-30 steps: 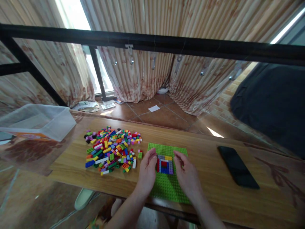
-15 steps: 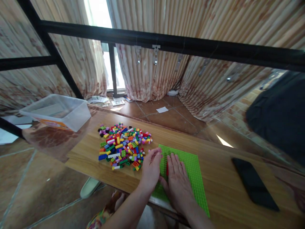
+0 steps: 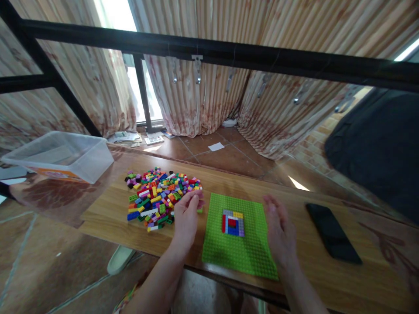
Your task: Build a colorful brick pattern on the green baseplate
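A green baseplate (image 3: 240, 250) lies on the wooden table near its front edge. A small flat build of red, blue, grey, purple and yellow bricks (image 3: 233, 223) is fixed near its middle. A pile of loose coloured bricks (image 3: 157, 196) lies to the left of the plate. My left hand (image 3: 187, 216) rests at the right edge of that pile, its fingers curled together over bricks; what it holds is hidden. My right hand (image 3: 280, 231) lies flat with fingers stretched out at the plate's right edge, holding nothing.
A clear plastic tub (image 3: 62, 157) stands at the table's far left. A black phone (image 3: 333, 239) lies to the right of my right hand. A black metal bar (image 3: 229, 52) crosses overhead, with curtains and a tiled floor beyond the table.
Both hands came off the build and spread apart. The left moved to the brick pile and curled, the right went to the plate's right edge. The build is uncovered.
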Available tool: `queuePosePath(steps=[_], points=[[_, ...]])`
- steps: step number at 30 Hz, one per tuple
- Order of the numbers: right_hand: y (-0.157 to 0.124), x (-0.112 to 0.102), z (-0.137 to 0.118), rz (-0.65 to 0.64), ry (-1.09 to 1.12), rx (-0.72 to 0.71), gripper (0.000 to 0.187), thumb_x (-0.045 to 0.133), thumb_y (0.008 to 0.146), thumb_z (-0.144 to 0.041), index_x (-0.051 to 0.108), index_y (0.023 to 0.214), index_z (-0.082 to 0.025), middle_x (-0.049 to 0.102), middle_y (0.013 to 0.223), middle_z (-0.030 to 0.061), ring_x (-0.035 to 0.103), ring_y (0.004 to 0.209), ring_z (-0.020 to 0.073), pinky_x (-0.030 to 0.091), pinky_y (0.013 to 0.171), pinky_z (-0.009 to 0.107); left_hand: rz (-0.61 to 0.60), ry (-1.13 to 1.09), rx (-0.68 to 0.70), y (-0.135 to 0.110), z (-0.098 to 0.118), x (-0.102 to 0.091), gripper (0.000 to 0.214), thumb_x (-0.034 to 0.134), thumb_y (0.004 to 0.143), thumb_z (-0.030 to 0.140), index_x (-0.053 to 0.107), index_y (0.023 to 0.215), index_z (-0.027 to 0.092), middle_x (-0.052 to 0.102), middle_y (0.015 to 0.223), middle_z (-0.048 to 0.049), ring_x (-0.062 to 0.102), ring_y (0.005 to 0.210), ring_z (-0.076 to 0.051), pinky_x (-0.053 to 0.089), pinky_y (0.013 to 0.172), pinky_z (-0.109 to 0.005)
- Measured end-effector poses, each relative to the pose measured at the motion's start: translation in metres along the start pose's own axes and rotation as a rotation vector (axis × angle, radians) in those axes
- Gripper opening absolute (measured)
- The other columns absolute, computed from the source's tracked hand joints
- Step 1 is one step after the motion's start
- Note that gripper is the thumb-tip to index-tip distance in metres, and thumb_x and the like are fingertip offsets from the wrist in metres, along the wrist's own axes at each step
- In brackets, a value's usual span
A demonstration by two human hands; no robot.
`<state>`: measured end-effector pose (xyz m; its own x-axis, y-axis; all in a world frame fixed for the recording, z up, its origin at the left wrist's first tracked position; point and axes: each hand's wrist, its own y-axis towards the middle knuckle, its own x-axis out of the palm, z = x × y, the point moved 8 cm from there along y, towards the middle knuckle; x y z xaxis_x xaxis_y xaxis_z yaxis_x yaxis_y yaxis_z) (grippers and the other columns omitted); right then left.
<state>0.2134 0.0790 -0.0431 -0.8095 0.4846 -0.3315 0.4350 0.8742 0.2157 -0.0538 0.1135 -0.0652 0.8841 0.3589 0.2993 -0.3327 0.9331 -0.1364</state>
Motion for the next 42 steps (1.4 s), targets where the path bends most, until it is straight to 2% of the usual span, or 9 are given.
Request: queuePosePath(steps=[2, 5, 9, 13, 19, 24, 27, 31, 42], points=[[0.01, -0.013, 0.004, 0.126, 0.101, 0.06, 0.047, 0.046, 0.089, -0.051, 0.062, 0.115, -0.016, 0.066, 0.117, 0.0132, 0.06, 0.111, 0.0239, 0.041, 0.1, 0.046, 0.021, -0.017, 0.008, 0.003, 0.004, -0.004, 0.023, 0.064, 0.073, 0.031, 0.072, 0.086, 0.015, 0.072, 0.085, -0.0051, 0.062, 0.07, -0.014, 0.048, 0.069, -0.026], [0.012, -0.006, 0.006, 0.139, 0.219, 0.112, 0.041, 0.053, 0.086, -0.049, 0.066, 0.103, -0.015, 0.07, 0.104, 0.0122, 0.066, 0.098, 0.0224, 0.047, 0.092, 0.042, 0.063, -0.058, 0.038, 0.008, 0.012, -0.015, 0.023, 0.066, 0.071, 0.032, 0.072, 0.086, 0.015, 0.071, 0.082, -0.0043, 0.062, 0.068, -0.013, 0.048, 0.066, -0.024], [0.001, 0.019, -0.01, 0.014, 0.12, 0.045, 0.033, 0.056, 0.084, -0.045, 0.069, 0.098, -0.017, 0.072, 0.097, 0.01, 0.066, 0.091, 0.0218, 0.05, 0.086, 0.04, 0.136, -0.169, 0.095, 0.018, 0.024, -0.034, 0.02, 0.069, 0.07, 0.029, 0.072, 0.085, 0.016, 0.07, 0.081, -0.0028, 0.062, 0.067, -0.01, 0.048, 0.065, -0.022], [-0.018, 0.044, -0.036, -0.139, -0.125, -0.179, 0.028, 0.052, 0.088, -0.04, 0.069, 0.097, -0.021, 0.071, 0.1, 0.0073, 0.064, 0.094, 0.0215, 0.049, 0.086, 0.039, 0.217, -0.24, 0.078, 0.025, 0.027, -0.051, 0.02, 0.07, 0.067, 0.026, 0.072, 0.083, 0.016, 0.069, 0.077, -0.0018, 0.061, 0.065, -0.009, 0.049, 0.064, -0.021], [-0.047, 0.088, -0.052, -0.341, -0.259, -0.406, 0.02, 0.05, 0.09, -0.03, 0.068, 0.095, -0.022, 0.07, 0.096, 0.0048, 0.062, 0.092, 0.0195, 0.047, 0.085, 0.036, 0.21, -0.28, 0.037, 0.025, 0.029, -0.054, 0.02, 0.071, 0.064, 0.025, 0.072, 0.082, 0.014, 0.069, 0.075, -0.0021, 0.06, 0.063, -0.008, 0.048, 0.062, -0.02], [-0.074, 0.125, -0.058, -0.483, -0.368, -0.483, 0.016, 0.056, 0.088, -0.027, 0.066, 0.099, -0.021, 0.068, 0.097, 0.005, 0.058, 0.094, 0.021, 0.044, 0.085, 0.036, 0.213, -0.294, 0.037, 0.025, 0.032, -0.056, 0.023, 0.071, 0.064, 0.024, 0.072, 0.085, 0.014, 0.069, 0.074, -0.0018, 0.059, 0.061, -0.007, 0.047, 0.062, -0.019], [-0.083, 0.141, -0.059, -0.525, -0.426, -0.49, 0.019, 0.061, 0.084, -0.027, 0.065, 0.102, -0.022, 0.066, 0.099, 0.0049, 0.055, 0.096, 0.0225, 0.041, 0.086, 0.037, 0.212, -0.279, 0.027, 0.025, 0.032, -0.057, 0.021, 0.071, 0.065, 0.025, 0.071, 0.083, 0.014, 0.069, 0.075, -0.002, 0.059, 0.061, -0.007, 0.047, 0.062, -0.019], [-0.084, 0.151, -0.059, -0.523, -0.476, -0.456, 0.021, 0.063, 0.083, -0.027, 0.065, 0.104, -0.022, 0.066, 0.095, 0.0041, 0.054, 0.092, 0.0223, 0.04, 0.083, 0.036, 0.212, -0.27, 0.039, 0.027, 0.034, -0.061, 0.022, 0.07, 0.066, 0.027, 0.071, 0.083, 0.014, 0.068, 0.075, -0.0013, 0.058, 0.06, -0.007, 0.047, 0.061, -0.019], [-0.082, 0.159, -0.056, -0.468, -0.493, -0.445, 0.016, 0.057, 0.087, -0.025, 0.066, 0.099, -0.021, 0.066, 0.092, 0.0041, 0.054, 0.089, 0.0217, 0.037, 0.082, 0.035, 0.255, -0.27, 0.056, 0.03, 0.039, -0.075, 0.019, 0.07, 0.066, 0.024, 0.07, 0.082, 0.014, 0.067, 0.073, -0.0007, 0.06, 0.062, -0.008, 0.045, 0.062, -0.019]])
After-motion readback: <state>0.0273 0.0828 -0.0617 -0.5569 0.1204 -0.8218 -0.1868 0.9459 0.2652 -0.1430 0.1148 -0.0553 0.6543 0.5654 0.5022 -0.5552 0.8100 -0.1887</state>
